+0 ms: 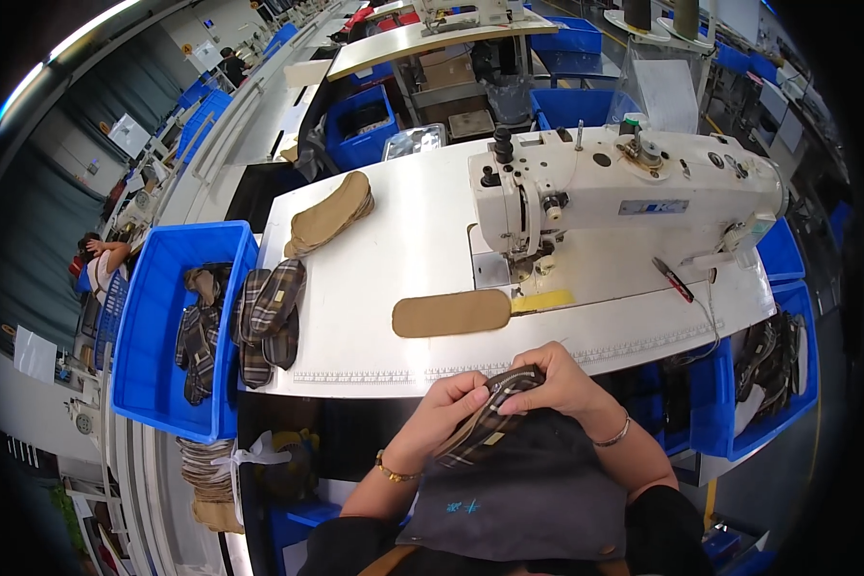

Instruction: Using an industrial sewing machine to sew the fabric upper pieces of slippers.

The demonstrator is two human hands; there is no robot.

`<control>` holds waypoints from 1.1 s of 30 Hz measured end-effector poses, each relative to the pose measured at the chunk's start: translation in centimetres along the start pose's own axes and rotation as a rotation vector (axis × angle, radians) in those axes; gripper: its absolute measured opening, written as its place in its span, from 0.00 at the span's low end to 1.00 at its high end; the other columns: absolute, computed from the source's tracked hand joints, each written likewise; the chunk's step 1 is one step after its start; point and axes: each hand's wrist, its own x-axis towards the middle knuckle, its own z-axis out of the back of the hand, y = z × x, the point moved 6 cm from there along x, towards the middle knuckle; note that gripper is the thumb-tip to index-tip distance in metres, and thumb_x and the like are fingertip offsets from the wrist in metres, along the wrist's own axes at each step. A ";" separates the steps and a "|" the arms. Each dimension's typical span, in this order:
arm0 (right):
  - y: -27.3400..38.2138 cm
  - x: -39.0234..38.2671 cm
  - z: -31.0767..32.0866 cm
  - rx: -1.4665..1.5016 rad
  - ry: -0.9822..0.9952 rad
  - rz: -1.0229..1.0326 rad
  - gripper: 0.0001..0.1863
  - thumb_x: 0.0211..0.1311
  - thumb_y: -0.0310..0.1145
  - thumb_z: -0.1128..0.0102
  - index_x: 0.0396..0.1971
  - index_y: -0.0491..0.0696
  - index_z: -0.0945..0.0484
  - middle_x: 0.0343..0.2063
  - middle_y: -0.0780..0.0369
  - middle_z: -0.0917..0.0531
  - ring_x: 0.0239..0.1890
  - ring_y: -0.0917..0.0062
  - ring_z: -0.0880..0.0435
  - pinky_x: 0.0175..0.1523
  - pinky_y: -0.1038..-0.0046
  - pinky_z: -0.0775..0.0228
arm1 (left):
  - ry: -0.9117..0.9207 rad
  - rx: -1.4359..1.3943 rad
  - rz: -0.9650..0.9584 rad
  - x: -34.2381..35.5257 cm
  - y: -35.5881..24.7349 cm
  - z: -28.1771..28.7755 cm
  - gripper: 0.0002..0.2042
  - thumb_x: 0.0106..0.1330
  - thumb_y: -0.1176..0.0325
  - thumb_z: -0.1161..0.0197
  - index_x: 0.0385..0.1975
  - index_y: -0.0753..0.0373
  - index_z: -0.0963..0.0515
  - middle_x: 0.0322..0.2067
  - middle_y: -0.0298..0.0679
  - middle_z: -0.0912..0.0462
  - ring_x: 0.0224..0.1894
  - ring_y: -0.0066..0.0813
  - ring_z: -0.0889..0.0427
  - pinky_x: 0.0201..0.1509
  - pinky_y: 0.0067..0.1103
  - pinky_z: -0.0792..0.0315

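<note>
Just over the table's front edge, I hold a plaid fabric shoe upper [480,437] in brown and dark checks, with a small pale tag on it. My left hand [449,403] pinches one side of its upper edge. On the other side, my right hand [559,384] grips the dark rim, thumb and fingers closed on it. A tan sole-shaped piece [451,314] lies flat on the white table beyond my hands, beside the sewing machine's [634,187] needle area. Farther back at the left is a stack of similar tan pieces [331,216].
At the left, a blue bin [130,336] holds plaid uppers, and more plaid uppers [271,312] lie across the table's left edge. Red-and-black thread snips [674,278] rest right of the machine. Another filled blue bin [720,413] stands at the right. Bundled tan pieces [211,480] sit lower left.
</note>
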 end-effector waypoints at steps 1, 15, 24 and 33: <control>-0.4 0.0 0.2 -0.007 0.009 -0.017 0.11 0.45 0.26 0.21 0.24 0.42 0.19 0.19 0.70 0.20 0.24 0.91 0.26 0.29 0.85 0.36 | -0.035 -0.057 0.004 0.1 -0.2 -0.1 0.12 0.73 0.64 0.43 0.27 0.62 0.28 0.27 0.25 0.27 0.29 0.09 0.34 0.32 0.12 0.36; -0.4 -0.4 -1.6 -0.320 -0.020 0.012 0.17 0.46 0.36 0.23 0.22 0.40 0.23 0.16 0.66 0.22 0.22 0.86 0.30 0.30 0.78 0.34 | -0.048 0.201 -0.199 -0.5 -0.5 1.4 0.10 0.66 0.67 0.34 0.31 0.59 0.31 0.28 0.27 0.28 0.30 0.11 0.33 0.33 0.12 0.37; -0.5 -1.6 -1.3 -0.117 0.014 -0.031 0.12 0.57 0.32 0.29 0.27 0.43 0.24 0.22 0.72 0.25 0.28 0.92 0.31 0.31 0.85 0.40 | -0.170 0.049 -0.098 -0.9 2.8 1.6 0.13 0.63 0.73 0.31 0.36 0.60 0.33 0.33 0.27 0.26 0.32 0.10 0.30 0.35 0.10 0.34; -2.8 -1.9 -0.3 -0.024 -0.161 0.010 0.09 0.61 0.30 0.32 0.26 0.42 0.20 0.21 0.71 0.21 0.23 0.92 0.30 0.27 0.86 0.41 | -0.182 0.135 -0.042 -0.8 3.9 -1.1 0.07 0.62 0.72 0.30 0.34 0.65 0.21 0.28 0.26 0.21 0.30 0.11 0.27 0.34 0.13 0.30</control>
